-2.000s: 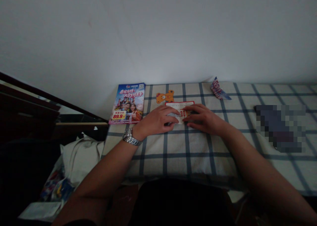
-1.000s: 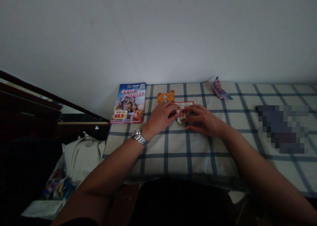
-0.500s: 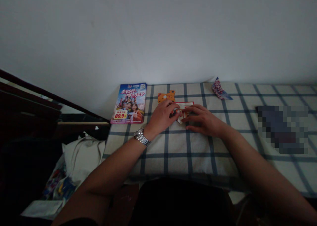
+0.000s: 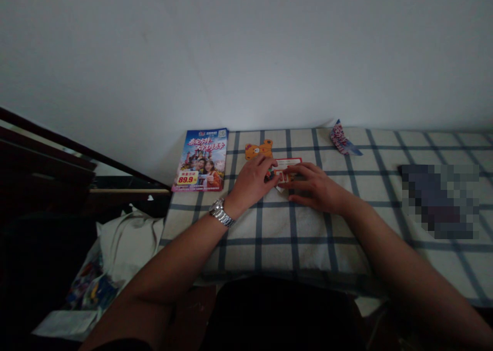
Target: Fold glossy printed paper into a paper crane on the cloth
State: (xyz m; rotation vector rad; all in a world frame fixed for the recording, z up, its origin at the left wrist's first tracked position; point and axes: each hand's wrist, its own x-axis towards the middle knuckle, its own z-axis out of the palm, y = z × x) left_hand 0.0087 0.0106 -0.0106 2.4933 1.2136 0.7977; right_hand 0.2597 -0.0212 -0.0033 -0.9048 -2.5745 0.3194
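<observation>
A small red-and-white printed paper (image 4: 287, 166) lies partly folded on the checked cloth (image 4: 308, 222). My left hand (image 4: 252, 179), with a metal watch on the wrist, presses its fingertips together on the paper's left part. My right hand (image 4: 314, 187) lies on the paper's right side, fingers bent and pressing it down. Most of the paper is hidden under both hands. An orange bear-shaped cutout (image 4: 258, 149) sits just beyond my left hand.
A colourful flyer (image 4: 202, 159) lies at the cloth's far left corner. A folded blue-and-red paper shape (image 4: 341, 138) stands near the wall. A blurred dark object (image 4: 439, 199) rests at the right. A white bag (image 4: 123, 243) and clutter lie at the lower left.
Both hands have drawn closer together over the paper, which now shows less than two seconds ago. My left hand shifted slightly right and farther away.
</observation>
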